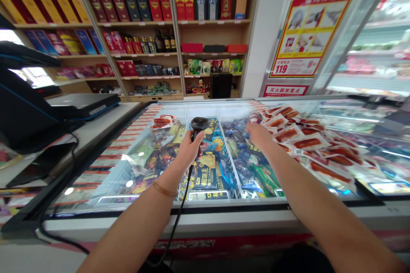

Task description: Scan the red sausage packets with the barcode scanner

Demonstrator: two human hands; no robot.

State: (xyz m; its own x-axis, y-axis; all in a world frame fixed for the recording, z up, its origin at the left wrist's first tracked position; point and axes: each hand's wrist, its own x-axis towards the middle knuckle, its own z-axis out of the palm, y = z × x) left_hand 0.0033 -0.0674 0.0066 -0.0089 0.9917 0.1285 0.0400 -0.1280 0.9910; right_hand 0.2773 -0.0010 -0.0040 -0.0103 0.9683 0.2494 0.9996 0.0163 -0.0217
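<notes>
My left hand (191, 147) is wrapped round the handle of a black barcode scanner (199, 123), held above the glass-topped freezer (179, 212). From the scanner a black cable (181, 209) runs down towards me. Further right, my right hand (259, 133) has its fingers closed at a small wrapped packet (255, 118) with red and white on it; its kind is unclear. Beside that hand lies a pile of clear-packed sausages (294, 132) on the glass. Frozen packets (206, 172) in several colours show beneath the lid in wire-divided sections.
On the left counter stand a dark checkout machine (25, 98) and a flat weighing scale (86, 104). One sausage pack (162, 121) lies on the freezer's left side. Shelves of boxes and bottles (165, 39) rise behind, next to a pillar with a red poster (315, 21).
</notes>
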